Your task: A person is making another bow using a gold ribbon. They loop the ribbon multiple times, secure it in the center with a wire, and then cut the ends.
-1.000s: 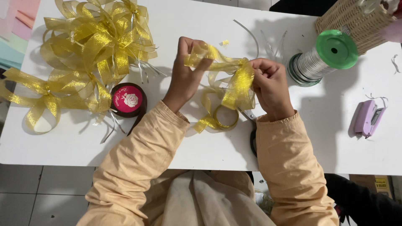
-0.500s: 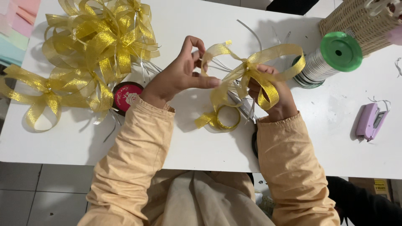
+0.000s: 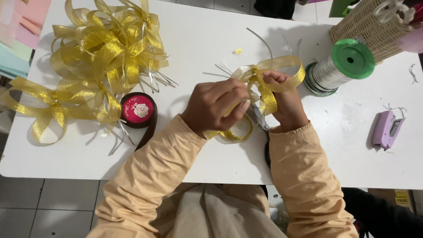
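Partly hidden, gold ribbon bow over the white surface, left hand in a closed grip on its lower loops, covering them, right hand pinching the knot, fingertips unseen, wicker basket cut off at the frame edge.

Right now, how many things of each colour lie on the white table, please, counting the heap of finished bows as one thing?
Gold: 2, the heap of finished bows and the bow being made in the left hand and right hand.
Green: 1, the wire spool.
Red: 1, the round ribbon roll.
Lilac: 1, the stapler.
Total: 5.
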